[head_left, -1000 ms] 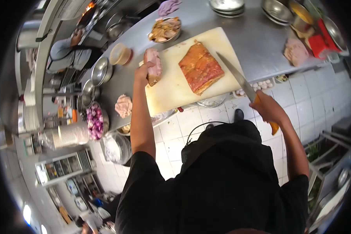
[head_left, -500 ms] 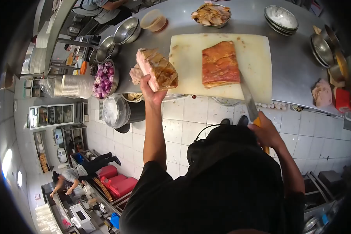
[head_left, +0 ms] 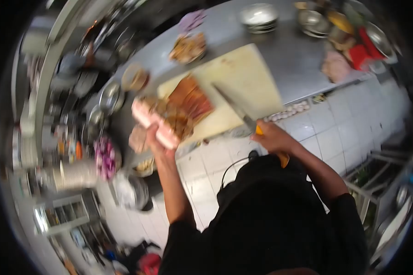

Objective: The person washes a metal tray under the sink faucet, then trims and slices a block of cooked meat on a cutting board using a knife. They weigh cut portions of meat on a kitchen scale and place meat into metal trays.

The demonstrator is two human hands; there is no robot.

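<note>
My left hand is wrapped round a thick slab of pork belly, held up with its pale fatty side to the left and browned side to the right. A second, red-brown slab of pork lies on the white cutting board, its near part overlapped in view by the raised slab. In my right hand is a kitchen knife with a yellow-orange handle. Its blade points up and left over the board, to the right of the lying slab. Motion blurs the view.
A bowl of cut meat pieces stands beyond the board. Stacked metal bowls are at the back. Purple onions fill a bowl at left. Pale meat lies near the right edge, beside a red object.
The whole view has turned and shifted. The raised pork belly now appears lower and overlaps the slab on the board. The knife blade now points further left, with its tip apart from that slab.
</note>
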